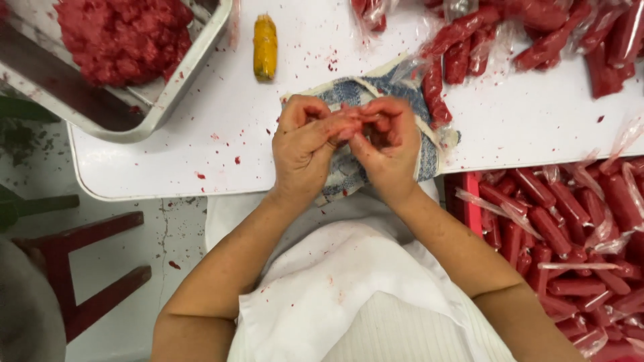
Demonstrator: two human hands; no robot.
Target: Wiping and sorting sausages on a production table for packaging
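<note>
My left hand and my right hand meet fingertip to fingertip above a blue-and-white cloth at the front edge of the white table. The fingers of both hands pinch something small and reddish between them; it is mostly hidden, so I cannot tell what it is. Several red meat sticks in clear plastic lie just beyond my right hand.
A metal tray of red minced meat stands at the back left. A yellow oblong object lies next to it. A red crate of wrapped meat sticks sits at my right. A red stool stands on the floor.
</note>
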